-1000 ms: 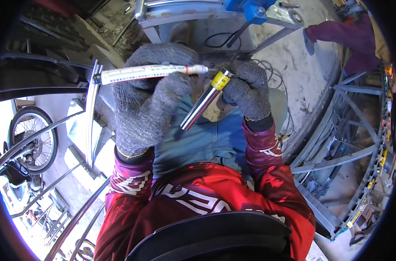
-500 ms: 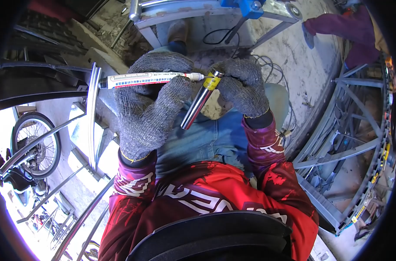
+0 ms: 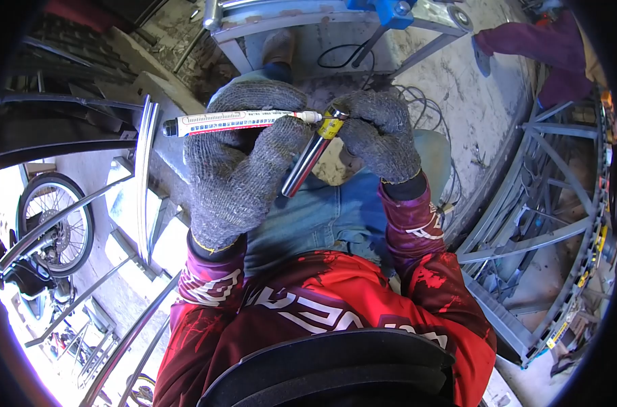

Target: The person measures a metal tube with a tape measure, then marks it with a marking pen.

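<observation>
Wearing a grey knit glove, my left hand (image 3: 244, 166) is closed around a white marker pen (image 3: 234, 122) with red and dark printing and a black end. The pen lies almost level, its thin tip pointing right at the upper end of a shiny chrome tube (image 3: 307, 163). A yellow label (image 3: 331, 127) wraps the tube near that end. My right hand (image 3: 383, 136), gloved the same way, pinches the tube's upper end, and the tube slants down to the left. Whether the tip touches the tube or its label cannot be made out.
Ahead stands a grey metal frame (image 3: 322, 30) with a blue clamp-like part (image 3: 390, 10). Cables (image 3: 423, 102) lie on the floor. Metal racking (image 3: 552, 183) is at right, a motorbike wheel (image 3: 57, 224) at left. Another person's leg (image 3: 525, 41) shows upper right.
My left hand and the marker pen have shifted slightly right, bringing the pen closer to the tube. The tube's lower end has risen a little; my right hand stays nearly still.
</observation>
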Motion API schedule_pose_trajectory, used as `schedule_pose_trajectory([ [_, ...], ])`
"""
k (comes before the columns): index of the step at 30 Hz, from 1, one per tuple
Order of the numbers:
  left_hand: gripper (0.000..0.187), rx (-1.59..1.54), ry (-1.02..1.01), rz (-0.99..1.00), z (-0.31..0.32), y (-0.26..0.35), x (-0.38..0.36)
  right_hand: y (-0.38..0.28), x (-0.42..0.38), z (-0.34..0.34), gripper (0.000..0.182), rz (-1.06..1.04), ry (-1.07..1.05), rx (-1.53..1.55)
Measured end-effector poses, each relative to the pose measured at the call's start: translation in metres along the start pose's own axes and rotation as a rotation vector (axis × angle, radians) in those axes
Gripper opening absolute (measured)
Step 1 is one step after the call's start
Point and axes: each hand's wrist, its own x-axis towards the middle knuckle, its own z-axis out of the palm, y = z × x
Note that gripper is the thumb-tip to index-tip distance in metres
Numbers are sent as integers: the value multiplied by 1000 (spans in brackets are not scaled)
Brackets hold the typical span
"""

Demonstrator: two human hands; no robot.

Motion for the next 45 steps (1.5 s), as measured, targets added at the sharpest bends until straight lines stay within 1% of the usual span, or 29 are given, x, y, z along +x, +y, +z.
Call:
schedule_pose_trajectory([
  [2,23,113,-72,74,-3,-1,2,0,0,2,24,-28,22,-3],
  [3,23,113,-72,73,-3,-1,2,1,0,3,25,-56,43,-5],
  [6,22,117,-64,42,-1,2,2,-4,-1,1,21,-12,14,-32],
  [8,21,159,-69,56,-2,2,2,-1,-2,2,21,-6,20,-13],
  [11,19,118,-52,33,0,2,2,-1,-2,2,22,4,25,16],
  [16,19,120,-61,67,-2,-2,3,0,-2,3,23,5,18,23],
  [18,19,117,-62,68,-2,-2,4,-3,-2,3,17,71,43,33],
  [20,12,53,-50,45,-2,-3,5,-1,-3,1,15,71,30,21],
  [22,12,39,-38,24,-1,-1,4,1,-3,2,14,70,19,9],
  [24,12,25,-27,3,-1,-2,4,3,-2,5,14,1,78,79],
  [28,13,49,-44,55,-4,-8,6,3,-2,3,14,-48,76,21],
  [30,13,61,-44,78,-5,-8,5,0,-1,4,16,-57,103,12],
  [32,13,0,-31,-3,-3,-6,4,-3,-2,4,17,-27,101,47],
  [34,13,17,-40,6,-6,-7,5,-4,-2,1,19,5,97,76],
  [36,14,36,-51,13,-6,-7,5,-5,-3,-4,22,31,13,-40],
  [37,14,28,-41,11,-5,-8,5,-5,-2,-3,22,30,9,-41],
  [39,14,21,-27,9,-4,-6,4,-4,-2,0,23,-8,62,63],
  [40,14,13,-35,-22,-4,-3,5,-2,-4,2,23,-8,58,63],
  [42,13,5,-40,-52,-5,-3,5,3,-8,4,39,105,90,161],
  [43,13,27,-34,-29,-5,-6,5,4,-7,3,39,105,87,161],
  [45,13,48,-26,-4,-5,-7,4,5,-5,-1,39,-7,38,32],
])
